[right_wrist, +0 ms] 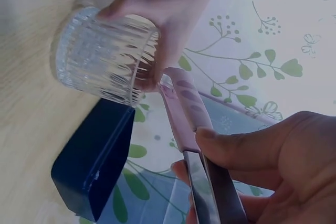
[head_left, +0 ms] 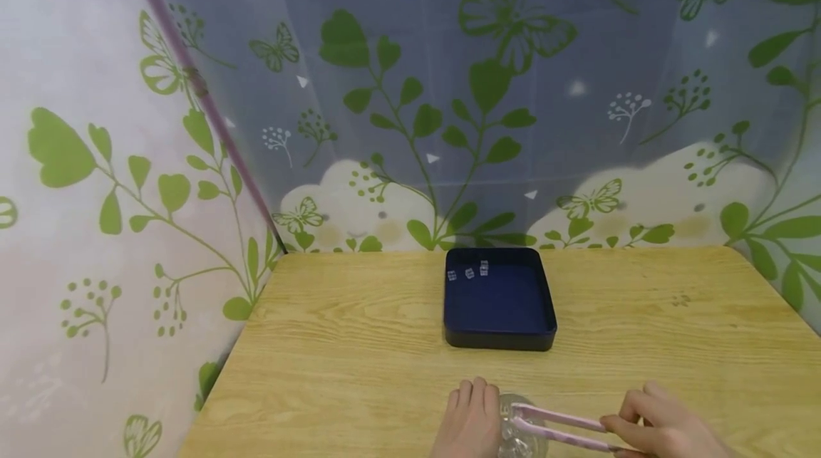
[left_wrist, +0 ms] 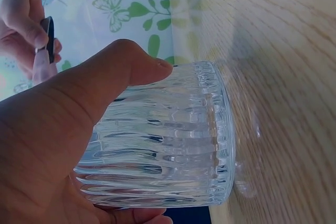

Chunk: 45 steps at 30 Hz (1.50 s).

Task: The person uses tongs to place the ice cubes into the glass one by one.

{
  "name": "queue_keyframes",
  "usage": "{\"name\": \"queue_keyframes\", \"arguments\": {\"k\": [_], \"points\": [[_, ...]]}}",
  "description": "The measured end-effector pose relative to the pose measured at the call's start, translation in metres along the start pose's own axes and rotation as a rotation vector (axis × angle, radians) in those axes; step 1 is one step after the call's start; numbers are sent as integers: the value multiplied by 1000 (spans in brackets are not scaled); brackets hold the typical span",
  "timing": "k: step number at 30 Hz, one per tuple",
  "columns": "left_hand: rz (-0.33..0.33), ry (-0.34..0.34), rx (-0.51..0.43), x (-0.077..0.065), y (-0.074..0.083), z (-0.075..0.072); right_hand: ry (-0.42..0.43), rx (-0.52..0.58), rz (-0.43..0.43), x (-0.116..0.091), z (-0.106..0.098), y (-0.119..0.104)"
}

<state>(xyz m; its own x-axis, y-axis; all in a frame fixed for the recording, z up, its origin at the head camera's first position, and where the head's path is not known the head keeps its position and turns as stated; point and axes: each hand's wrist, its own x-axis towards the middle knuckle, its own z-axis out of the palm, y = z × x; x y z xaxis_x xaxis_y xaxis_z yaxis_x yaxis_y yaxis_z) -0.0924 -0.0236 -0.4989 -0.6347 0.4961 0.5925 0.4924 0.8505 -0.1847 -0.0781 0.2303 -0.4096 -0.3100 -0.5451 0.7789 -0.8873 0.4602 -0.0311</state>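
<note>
My left hand (head_left: pixel 471 415) grips the side of a clear ribbed drinking glass (left_wrist: pixel 163 145), which stands upright on the table. Its thumb lies along the glass wall in the left wrist view. Clear pieces show faintly inside the glass. In my right hand (head_left: pixel 661 422) is a pair of tongs (right_wrist: pixel 191 103) with pink tips and metal arms, pinched between thumb and fingers. The tong tips are over the glass's mouth, with something small and clear between them. Beyond the hands sits a dark blue square tray (head_left: pixel 500 340) holding three small clear cubes (head_left: pixel 470 273).
The light wood-grain table (head_left: pixel 359 365) ends at a hanging cloth (head_left: pixel 398 137) printed with green leaves and butterflies. Another printed cloth (head_left: pixel 128 244) hangs on the left. The tray stands near the table's far edge, just beyond the glass.
</note>
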Motion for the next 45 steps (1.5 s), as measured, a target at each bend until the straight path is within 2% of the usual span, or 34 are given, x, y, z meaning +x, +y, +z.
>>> {"name": "queue_keyframes", "arguments": {"k": [5, 12, 22, 29, 33, 37, 40, 45], "points": [[-8, -12, -11, -1, 0, -1, 17, 26, 15, -4, 4, -3], [-13, 24, 12, 0, 1, 1, -20, 44, 113, -8, 3, -8], [-2, -15, -13, 0, 1, -1, -62, 54, 122, -9, 1, -10], [-6, -14, -15, 0, 2, -1, -112, 27, 147, -9, 0, -7], [-4, -5, -3, 1, 2, -3, -130, 31, 135, -7, 1, -3], [-9, -18, 12, 2, 2, -5, -201, 49, 178, -6, -2, 0], [-9, 0, 33, 1, 3, -3, -225, 71, 188, -4, -3, 2], [-5, 27, 81, 1, 5, 1, -190, 118, 201, 1, -1, 5]]}}
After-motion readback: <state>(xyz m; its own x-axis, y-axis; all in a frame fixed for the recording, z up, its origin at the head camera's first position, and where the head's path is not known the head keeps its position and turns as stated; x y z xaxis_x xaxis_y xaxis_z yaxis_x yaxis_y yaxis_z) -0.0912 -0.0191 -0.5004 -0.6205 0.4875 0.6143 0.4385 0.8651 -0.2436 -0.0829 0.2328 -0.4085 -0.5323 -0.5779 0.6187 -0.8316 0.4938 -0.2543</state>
